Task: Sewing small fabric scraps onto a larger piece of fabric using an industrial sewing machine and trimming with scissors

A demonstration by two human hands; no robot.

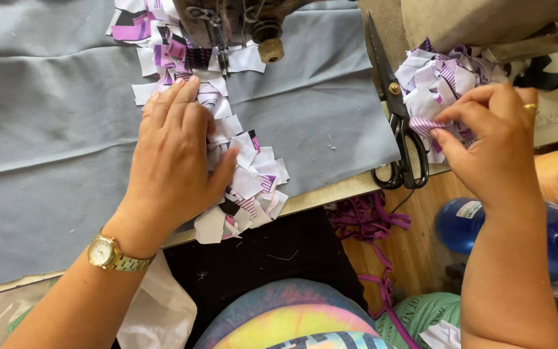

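Pressing flat on a chain of small white, purple and black fabric scraps (240,174), the person's left hand (175,161) lies palm down with fingers extended and close together, fingertips pointing toward the presser foot of a dark metal sewing machine (227,26) at the top of the frame. The hand grips nothing; it only rests on the patchwork strip, which runs from under the needle down to the near edge of the wooden table (330,194). A gold wristwatch (108,255) circles the left wrist, and the forearm angles in from the lower left.

The strip lies on a wide sheet of grey cloth (46,116) that covers most of the tabletop.

The right hand (492,142) reaches in from the lower right with wrist bent, thumb and fingertips pinched on a small purple-and-white striped scrap (424,126) at the edge of a loose pile of white and purple fabric pieces (440,77). A gold ring shows on one finger. Just beside that hand, a pair of black-handled steel scissors (398,123) lies closed on the table, blades pointing away from the person.

Below the table edge, purple ribbon-like offcuts (366,220) hang near a blue plastic bottle (466,223).
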